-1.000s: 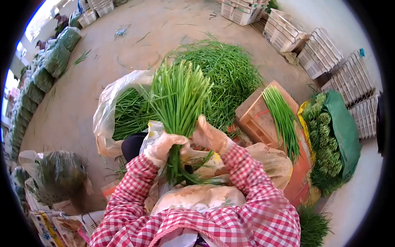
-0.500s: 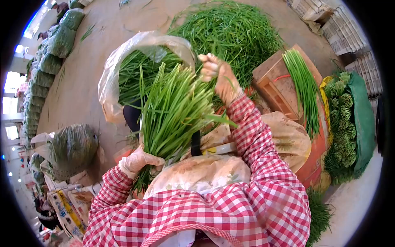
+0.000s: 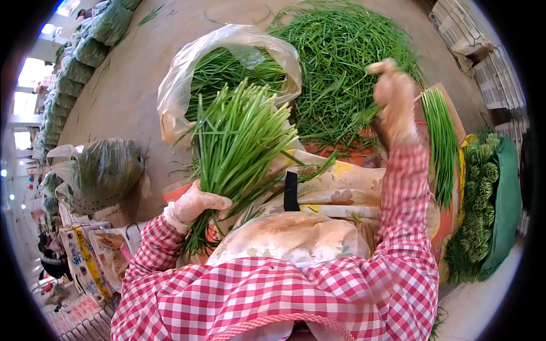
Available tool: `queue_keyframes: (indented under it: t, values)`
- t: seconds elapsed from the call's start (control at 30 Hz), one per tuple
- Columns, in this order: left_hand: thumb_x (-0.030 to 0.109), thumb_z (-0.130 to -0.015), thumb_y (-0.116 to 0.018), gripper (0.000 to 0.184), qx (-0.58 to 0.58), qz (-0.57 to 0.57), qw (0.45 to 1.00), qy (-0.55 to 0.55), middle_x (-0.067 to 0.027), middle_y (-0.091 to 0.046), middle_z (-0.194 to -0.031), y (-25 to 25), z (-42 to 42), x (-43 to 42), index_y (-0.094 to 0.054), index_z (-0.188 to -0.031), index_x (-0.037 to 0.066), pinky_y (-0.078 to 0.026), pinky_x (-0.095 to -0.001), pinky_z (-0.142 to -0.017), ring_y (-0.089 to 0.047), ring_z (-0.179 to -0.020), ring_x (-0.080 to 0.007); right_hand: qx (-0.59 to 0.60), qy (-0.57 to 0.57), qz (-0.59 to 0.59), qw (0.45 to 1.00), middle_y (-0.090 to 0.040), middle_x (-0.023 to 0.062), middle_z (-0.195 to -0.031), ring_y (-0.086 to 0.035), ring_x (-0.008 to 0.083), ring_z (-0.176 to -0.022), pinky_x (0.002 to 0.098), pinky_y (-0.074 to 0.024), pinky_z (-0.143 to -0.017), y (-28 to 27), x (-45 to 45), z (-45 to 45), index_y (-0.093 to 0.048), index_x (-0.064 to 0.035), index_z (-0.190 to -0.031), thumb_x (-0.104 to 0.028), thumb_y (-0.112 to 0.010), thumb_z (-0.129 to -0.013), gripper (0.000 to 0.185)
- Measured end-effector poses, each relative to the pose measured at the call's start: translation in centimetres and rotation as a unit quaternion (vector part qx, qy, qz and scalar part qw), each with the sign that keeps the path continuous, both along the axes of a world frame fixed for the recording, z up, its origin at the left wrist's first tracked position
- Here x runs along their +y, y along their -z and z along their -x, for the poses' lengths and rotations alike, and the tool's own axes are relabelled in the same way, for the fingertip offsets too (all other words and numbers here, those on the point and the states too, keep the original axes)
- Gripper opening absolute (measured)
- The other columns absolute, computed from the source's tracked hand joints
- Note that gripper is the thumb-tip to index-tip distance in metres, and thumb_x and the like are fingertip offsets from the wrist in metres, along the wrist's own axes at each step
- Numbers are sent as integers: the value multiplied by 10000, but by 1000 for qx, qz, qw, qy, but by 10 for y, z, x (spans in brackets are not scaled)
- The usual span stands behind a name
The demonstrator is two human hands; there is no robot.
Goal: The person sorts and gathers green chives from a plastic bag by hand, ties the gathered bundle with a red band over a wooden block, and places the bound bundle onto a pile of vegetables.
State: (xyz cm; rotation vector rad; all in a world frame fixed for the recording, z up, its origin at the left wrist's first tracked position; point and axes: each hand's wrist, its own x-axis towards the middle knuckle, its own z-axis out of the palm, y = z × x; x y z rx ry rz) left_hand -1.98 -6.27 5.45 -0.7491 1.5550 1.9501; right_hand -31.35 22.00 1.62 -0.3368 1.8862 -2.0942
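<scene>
Left hand point(image 3: 196, 207) is wrapped round the bunch of green stalks point(image 3: 242, 139), pale ends up and fanning out; I'd go snug, no crushing, so they don't splay. Right hand point(image 3: 395, 96) is blurry near the loose green pile point(image 3: 347, 57), can't tell its grip. Plastic bag point(image 3: 173, 91)'s just beyond the bunch.

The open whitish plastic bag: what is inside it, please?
Inside the plastic bag are long green stalks. The bunch in the left hand partly hides its near side; stalks cover the bottom.
</scene>
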Motion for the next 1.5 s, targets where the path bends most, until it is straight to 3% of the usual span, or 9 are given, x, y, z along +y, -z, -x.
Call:
queue_keyframes:
  t: [0.13,0.27,0.5,0.63,0.87,1.07,1.2,1.3,1.5]
  values:
    - [-13,-729,-668,235,31,-3,999,14,-63,-622,-690,3,9,10,-597,-952,-29,-449,-240,-570,-559,-570,-118,267,-213,-265,902,-655,129,-990,-642,238,-893,287,-502,-812,-6,-53,-112,-599,-114,-1141,-505,-658,-763,548]
    - [-43,-710,-690,371,21,45,999,11,-38,-645,-865,1,13,17,-594,-1064,11,-478,-251,-648,-577,-702,-94,280,-239,-261,892,-668,116,-883,-641,216,-727,294,-509,-685,12,-50,-118,-617,-85,-1072,-180,-689,-770,325]
    - [-86,-687,-674,569,62,45,996,48,-31,-618,-1029,13,5,20,-504,-1218,31,-461,-257,-805,-559,-906,-120,267,154,-422,852,-641,87,-740,-625,170,-657,271,-518,-563,17,2,-26,-629,-85,-901,-243,-611,-856,165]
    - [-34,-714,-680,482,109,129,978,121,-23,-620,-1032,12,3,30,-544,-1171,36,-457,-261,-835,-560,-921,-113,462,-107,-346,810,-605,151,-1042,-548,289,-1044,427,-402,-940,-27,-39,-59,-560,3,-1124,-720,-534,-716,831]
    - [102,-733,-691,476,60,352,883,303,-76,-645,-1033,14,-16,35,-543,-1184,70,-470,-301,-828,-602,-921,-170,286,-253,-289,878,-620,166,-967,-581,289,-921,411,-439,-831,16,-64,-70,-588,20,-1070,-381,-659,-780,500]
    - [77,-728,-743,461,98,118,986,64,-52,-633,-1085,28,-34,42,-565,-1149,20,-462,-266,-855,-574,-965,-118,399,-34,-588,703,-501,42,-540,-543,198,-450,280,-454,-385,77,-51,-25,-501,-51,-920,-207,-395,-952,191]
    - [36,-724,-737,425,24,91,995,17,-47,-637,-1070,14,-28,45,-586,-1121,14,-463,-264,-853,-569,-954,-108,354,121,-689,621,-647,90,-865,-628,264,-748,384,-476,-775,89,-3,-4,-410,-5,-1276,-218,-496,-885,454]
    - [84,-728,-732,418,95,167,981,23,-64,-655,-1016,22,-21,49,-588,-1116,25,-476,-278,-825,-601,-913,-141,48,-14,-290,956,-638,143,-946,-612,196,-720,318,-495,-679,21,2,-39,-486,20,-1146,-218,-613,-843,406]
    - [140,-732,-684,408,144,434,863,216,-92,-659,-949,34,-14,36,-568,-1118,75,-500,-326,-714,-639,-797,-234,-143,-112,-169,969,-638,76,-773,-520,83,-508,192,-426,-447,22,-25,-126,-552,-5,-1020,-27,-575,-833,189]
